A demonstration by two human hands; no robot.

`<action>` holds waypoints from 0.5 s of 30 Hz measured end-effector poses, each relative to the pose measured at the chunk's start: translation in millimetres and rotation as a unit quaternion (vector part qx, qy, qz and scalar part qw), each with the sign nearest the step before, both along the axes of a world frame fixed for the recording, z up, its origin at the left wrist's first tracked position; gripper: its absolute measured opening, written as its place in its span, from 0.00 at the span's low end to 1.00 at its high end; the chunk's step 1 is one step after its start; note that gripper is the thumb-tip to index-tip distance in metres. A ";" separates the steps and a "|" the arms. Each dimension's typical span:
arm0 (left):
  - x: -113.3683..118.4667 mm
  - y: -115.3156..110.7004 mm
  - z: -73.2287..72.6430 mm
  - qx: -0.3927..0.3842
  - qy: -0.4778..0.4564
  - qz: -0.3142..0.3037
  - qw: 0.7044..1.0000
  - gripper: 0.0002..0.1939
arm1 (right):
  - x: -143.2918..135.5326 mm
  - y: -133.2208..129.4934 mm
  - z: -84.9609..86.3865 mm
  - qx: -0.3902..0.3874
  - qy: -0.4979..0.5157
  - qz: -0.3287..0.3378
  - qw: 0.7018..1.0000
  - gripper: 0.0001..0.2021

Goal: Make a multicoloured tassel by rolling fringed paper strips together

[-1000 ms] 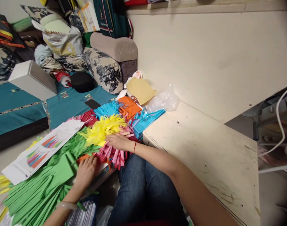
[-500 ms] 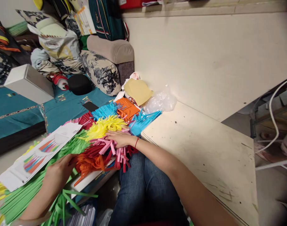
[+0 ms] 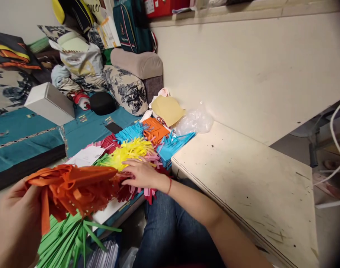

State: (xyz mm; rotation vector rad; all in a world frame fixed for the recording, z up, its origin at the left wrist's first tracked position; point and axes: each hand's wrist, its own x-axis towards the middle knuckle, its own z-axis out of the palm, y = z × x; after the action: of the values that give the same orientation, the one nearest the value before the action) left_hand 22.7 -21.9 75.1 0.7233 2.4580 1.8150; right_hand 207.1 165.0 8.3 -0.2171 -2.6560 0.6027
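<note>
The left hand (image 3: 16, 219) is holding up an orange fringed paper sheet (image 3: 75, 188) at 8 o'clock in the view, with the fingers closed around the sheet's left edge and the thumb on the near side; the exact fingertip contact is blurred. The sheet is hanging raised above the pile, its cut strips drooping downward.

The right hand (image 3: 140, 174) is lying palm down at centre, fingers slightly spread and pressing flat on the pink fringed paper (image 3: 147, 191), with the fingertips touching the right end of the orange sheet. A red string bracelet (image 3: 169, 185) is sitting on that wrist.

Around the hands, other fringed sheets are lying in an overlapping pile: yellow fringed paper (image 3: 131, 150) at 12 o'clock from the right hand, blue fringed paper (image 3: 171, 147) at 1 o'clock, a second orange piece (image 3: 156, 128) beyond it, and green fringed paper (image 3: 66, 238) at 7 o'clock beneath the lifted sheet. A white printed sheet (image 3: 86, 156) is lying at 10 o'clock.

Judged from the layout, many sheets are already cut into fringes; one sheet is being separated from the pile, and most of the stack is remaining unsorted. A white worn tabletop (image 3: 242, 182) is standing at 3 o'clock.
</note>
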 end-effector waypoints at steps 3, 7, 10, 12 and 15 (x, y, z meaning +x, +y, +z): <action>28.1 16.0 13.6 0.050 -0.096 0.006 0.994 0.19 | 17.3 -30.3 38.4 -0.078 0.168 -0.059 0.981 0.16; 63.0 29.4 22.7 0.083 -0.112 -0.043 0.989 0.14 | 20.5 -29.8 58.0 -0.059 0.214 -0.008 0.975 0.22; 73.8 26.3 23.7 0.062 -0.106 -0.068 0.990 0.15 | 19.3 -14.4 59.4 -0.054 0.167 0.027 0.984 0.15; 67.1 16.0 22.7 0.024 -0.099 -0.107 0.989 0.17 | 27.7 -12.2 63.0 -0.061 0.138 0.012 0.988 0.06; 42.2 -8.1 18.4 -0.061 0.023 -0.237 0.969 0.29 | 54.8 -28.0 75.1 -0.057 0.100 -0.013 0.993 0.04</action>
State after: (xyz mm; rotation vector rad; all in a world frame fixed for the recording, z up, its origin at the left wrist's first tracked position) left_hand 64.9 -30.1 93.5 1.2227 2.1443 1.4696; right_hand 261.9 137.0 83.4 -0.2120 -2.4266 0.7284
